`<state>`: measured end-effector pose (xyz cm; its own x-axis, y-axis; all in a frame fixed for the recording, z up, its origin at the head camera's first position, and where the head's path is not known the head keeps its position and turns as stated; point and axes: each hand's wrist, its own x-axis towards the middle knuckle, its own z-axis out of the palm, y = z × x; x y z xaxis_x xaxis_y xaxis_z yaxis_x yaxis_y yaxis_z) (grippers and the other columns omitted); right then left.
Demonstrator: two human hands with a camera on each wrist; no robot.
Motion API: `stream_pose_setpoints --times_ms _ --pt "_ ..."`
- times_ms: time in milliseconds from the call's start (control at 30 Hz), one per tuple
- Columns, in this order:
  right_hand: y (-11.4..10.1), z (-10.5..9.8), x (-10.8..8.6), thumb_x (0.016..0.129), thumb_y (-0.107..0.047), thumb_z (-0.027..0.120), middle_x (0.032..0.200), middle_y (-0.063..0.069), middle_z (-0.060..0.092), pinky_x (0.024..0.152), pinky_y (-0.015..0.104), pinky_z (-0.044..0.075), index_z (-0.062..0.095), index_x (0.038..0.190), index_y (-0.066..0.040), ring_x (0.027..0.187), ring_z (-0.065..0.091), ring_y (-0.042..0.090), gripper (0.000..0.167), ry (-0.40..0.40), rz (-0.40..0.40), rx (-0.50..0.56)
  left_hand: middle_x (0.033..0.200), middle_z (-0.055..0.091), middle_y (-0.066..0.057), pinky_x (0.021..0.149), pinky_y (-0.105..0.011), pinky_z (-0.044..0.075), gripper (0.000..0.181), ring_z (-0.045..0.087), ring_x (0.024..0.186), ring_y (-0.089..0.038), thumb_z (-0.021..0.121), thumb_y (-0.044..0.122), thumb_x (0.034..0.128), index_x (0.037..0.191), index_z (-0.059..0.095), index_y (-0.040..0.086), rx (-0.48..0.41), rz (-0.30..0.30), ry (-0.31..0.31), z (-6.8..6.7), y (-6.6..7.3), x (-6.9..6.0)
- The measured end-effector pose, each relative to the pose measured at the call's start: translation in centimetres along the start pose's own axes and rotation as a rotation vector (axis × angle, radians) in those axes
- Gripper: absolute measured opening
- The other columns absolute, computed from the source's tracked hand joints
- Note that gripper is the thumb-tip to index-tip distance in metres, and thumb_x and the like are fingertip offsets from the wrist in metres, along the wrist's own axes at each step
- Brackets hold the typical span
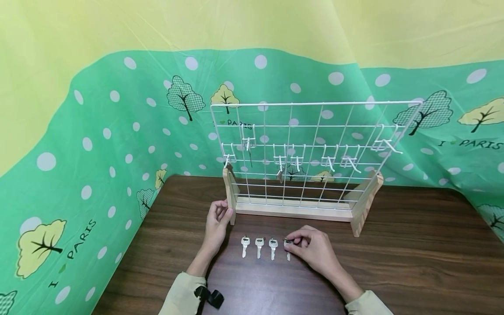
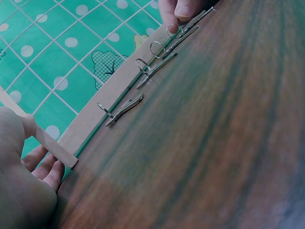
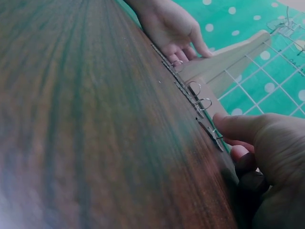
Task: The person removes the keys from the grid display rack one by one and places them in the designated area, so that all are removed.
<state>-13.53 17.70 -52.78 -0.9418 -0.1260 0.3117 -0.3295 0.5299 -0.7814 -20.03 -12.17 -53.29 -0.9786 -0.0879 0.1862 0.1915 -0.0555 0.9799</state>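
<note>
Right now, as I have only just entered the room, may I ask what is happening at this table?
A person sits the right grip on the rightmost key, pinching it on the table. The left grip holds the left wooden support of a white wire rack. Three more keys lie in the same row, untouched, before the rack. Small items, apparently keys, hang from two hooks.

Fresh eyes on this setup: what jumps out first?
Probably the bright green-and-yellow backdrop filling the background, then the white wire rack standing before it. Next, the row of four keys on the table in front: the right hand pinches the rightmost, while the left hand grips the rack's left wooden leg.
</note>
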Motion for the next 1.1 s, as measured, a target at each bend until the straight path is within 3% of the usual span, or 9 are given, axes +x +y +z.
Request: stream_pose_setpoints --times_ms 267,600,900,1100 --pt "0.0 0.1 -0.2 0.079 -0.009 0.101 0.081 -0.01 0.065 0.05 0.017 0.041 0.083 0.092 -0.02 0.059 0.049 -0.001 0.025 0.008 0.005 0.035 0.148 0.057 -0.033 0.123 -0.028 0.042 0.023 0.05 0.148 -0.04 0.061 -0.006 0.1088 0.125 0.047 -0.015 0.007 -0.003 0.0 -0.1 0.0 -0.1" --pt "-0.6 -0.2 0.0 0.085 -0.003 0.095 0.079 -0.007 0.064 0.051 0.018 0.042 0.083 0.096 -0.015 0.06 0.05 0.001 0.021 0.028 0.061 0.125 0.145 0.058 -0.033 0.114 -0.019 0.046 0.024 0.052 0.145 -0.041 0.061 -0.006 0.1088 0.126 0.046 -0.015 -0.006 0.011 -0.011 -0.1 -0.1 0.0" --pt "-2.5 -0.5 0.5 0.089 -0.004 0.092 0.079 -0.004 0.067 0.05 0.017 0.041 0.083 0.098 -0.011 0.059 0.051 0.001 0.015 0.079 0.069 0.231 0.138 0.06 -0.025 0.117 -0.022 0.045 0.025 0.055 0.139 -0.034 0.062 -0.006 0.1083 0.126 0.048 -0.014 0.006 0.015 -0.003 0.0 -0.1 0.1" --pt "-4.0 -0.8 0.7 0.089 -0.003 0.092 0.08 -0.003 0.068 0.051 0.016 0.043 0.083 0.1 -0.007 0.06 0.052 0.001 0.015 0.095 0.088 0.251 0.144 0.059 -0.029 0.115 -0.019 0.045 0.024 0.053 0.144 -0.038 0.061 -0.005 0.109 0.127 0.047 -0.014 0.001 0.003 -0.004 -0.1 -0.3 0.0"
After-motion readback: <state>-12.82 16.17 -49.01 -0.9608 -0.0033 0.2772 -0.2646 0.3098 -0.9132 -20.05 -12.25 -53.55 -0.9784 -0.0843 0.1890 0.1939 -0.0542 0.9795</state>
